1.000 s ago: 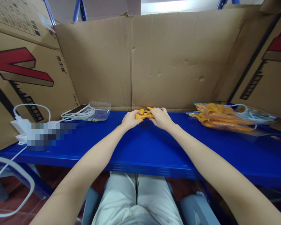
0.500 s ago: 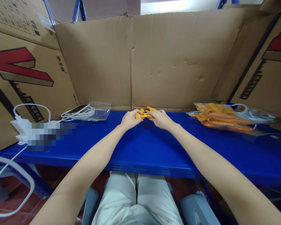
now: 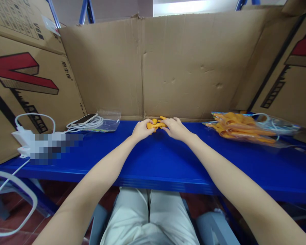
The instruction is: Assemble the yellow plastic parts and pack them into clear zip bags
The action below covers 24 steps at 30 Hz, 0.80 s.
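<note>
A small bunch of orange plastic pieces (image 3: 156, 124) lies at the back of the blue shelf (image 3: 168, 160), close to the cardboard wall. My left hand (image 3: 141, 130) is curled around the bunch's left end. My right hand (image 3: 175, 128) grips its right end with bent fingers. Both hands meet over the pieces and hide most of them.
Clear bags of orange pieces (image 3: 241, 128) lie at the right with a white cable. A phone with a coiled white cable (image 3: 86, 121) and a clear bag (image 3: 109, 119) lie at the left. A white charger block (image 3: 24, 139) sits far left. Cardboard boxes (image 3: 183, 64) wall in the shelf.
Both hands stay on the orange pieces with only small finger shifts; the bunch has barely moved.
</note>
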Available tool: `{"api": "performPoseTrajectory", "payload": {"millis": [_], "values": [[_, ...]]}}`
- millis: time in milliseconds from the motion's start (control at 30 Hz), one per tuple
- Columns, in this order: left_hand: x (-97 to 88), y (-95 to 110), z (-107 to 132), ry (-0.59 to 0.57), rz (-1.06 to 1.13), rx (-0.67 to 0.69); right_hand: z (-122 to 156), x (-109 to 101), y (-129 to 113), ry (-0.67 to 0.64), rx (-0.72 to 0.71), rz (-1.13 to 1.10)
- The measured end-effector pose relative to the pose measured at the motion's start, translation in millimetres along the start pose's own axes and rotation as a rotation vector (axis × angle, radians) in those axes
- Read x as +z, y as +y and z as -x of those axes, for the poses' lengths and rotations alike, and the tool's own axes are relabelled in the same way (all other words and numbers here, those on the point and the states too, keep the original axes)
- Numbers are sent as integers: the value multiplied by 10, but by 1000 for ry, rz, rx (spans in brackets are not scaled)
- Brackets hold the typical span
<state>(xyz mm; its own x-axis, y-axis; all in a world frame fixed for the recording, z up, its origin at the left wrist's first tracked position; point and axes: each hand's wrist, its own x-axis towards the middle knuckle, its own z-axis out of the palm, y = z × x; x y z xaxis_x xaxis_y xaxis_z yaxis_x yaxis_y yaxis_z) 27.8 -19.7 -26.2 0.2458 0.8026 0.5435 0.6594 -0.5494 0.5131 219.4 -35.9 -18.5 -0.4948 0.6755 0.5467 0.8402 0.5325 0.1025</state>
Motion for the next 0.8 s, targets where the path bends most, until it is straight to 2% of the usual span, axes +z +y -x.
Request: {"api": "performPoseTrajectory", "payload": {"millis": [167, 367, 500, 800], "values": [[31, -42, -12, -6, -25, 37, 0, 1, 33, -89, 19, 8], [49, -56, -13, -7, 4, 34, 4, -32, 27, 3, 7, 39], [29, -22, -4, -8, -18, 42, 4, -33, 21, 13, 16, -4], [-13, 24, 17, -21, -145, 9, -3, -29, 8, -178, 67, -65]]}}
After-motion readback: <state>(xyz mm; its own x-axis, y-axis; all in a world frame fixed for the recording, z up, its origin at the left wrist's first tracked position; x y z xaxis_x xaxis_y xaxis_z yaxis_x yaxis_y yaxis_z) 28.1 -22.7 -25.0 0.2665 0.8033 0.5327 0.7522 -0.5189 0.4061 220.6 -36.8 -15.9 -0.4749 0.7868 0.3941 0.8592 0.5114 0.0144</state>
